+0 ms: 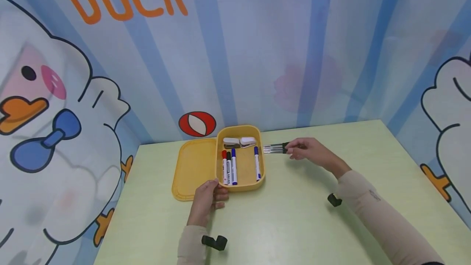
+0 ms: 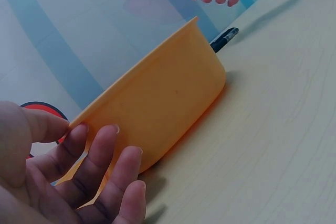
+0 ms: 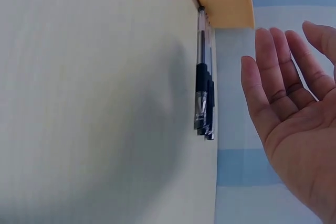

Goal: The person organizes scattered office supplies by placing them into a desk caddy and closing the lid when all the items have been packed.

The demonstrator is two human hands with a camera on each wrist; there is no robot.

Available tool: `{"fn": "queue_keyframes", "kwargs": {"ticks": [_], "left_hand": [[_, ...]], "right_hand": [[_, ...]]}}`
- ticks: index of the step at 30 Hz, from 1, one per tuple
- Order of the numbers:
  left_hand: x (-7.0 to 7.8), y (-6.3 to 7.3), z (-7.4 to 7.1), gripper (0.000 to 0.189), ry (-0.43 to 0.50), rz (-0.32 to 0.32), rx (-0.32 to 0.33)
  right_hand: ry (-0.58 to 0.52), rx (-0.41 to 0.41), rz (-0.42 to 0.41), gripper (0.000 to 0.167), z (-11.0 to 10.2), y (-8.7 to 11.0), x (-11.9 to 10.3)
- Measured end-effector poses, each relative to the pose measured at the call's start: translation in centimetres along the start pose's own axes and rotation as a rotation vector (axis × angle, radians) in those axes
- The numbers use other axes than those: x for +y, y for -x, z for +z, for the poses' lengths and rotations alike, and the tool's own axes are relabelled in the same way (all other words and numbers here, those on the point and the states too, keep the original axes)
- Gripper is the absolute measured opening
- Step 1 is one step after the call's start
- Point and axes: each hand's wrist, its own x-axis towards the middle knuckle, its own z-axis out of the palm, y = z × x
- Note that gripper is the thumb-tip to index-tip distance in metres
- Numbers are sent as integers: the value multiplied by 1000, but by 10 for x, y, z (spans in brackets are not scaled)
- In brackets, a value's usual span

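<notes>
A yellow plastic box (image 1: 244, 188) stands near the back of the table. My left hand (image 1: 207, 200) holds it at the front left corner, thumb and index finger pinching the rim in the left wrist view. Inside lie a red-capped marker (image 1: 225, 169), a black-capped marker (image 1: 229, 169) and two blue-capped markers (image 1: 234, 169), one of them apart on the right. Several clear pens with black grips (image 3: 201, 74) lie on the table against the box's right side. Over their black ends hovers my right hand (image 3: 299, 98), fingers loosely extended, holding nothing.
A yellow lid (image 1: 195, 167) lies flat left of the box, right beside it. Two small white-topped objects (image 1: 232, 141) sit at the back inside the box. Behind the pale table (image 1: 287, 216) hangs a striped blue curtain (image 1: 254, 52) with cartoon ducks.
</notes>
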Motion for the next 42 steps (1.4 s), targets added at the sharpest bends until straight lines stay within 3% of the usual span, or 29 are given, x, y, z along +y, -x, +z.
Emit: {"fn": "queue_keyframes", "kwargs": {"ticks": [12,23,42], "left_hand": [[-1,0,0,35,2,18,-3],[-1,1,1,37,-17,10,7],[-2,2,1,37,-15,22,4]], "right_hand": [[8,75,-7,43,-3,15,12],[-31,137,1,45,-3,20,15],[21,197,-11,43,-6,22,16]]}}
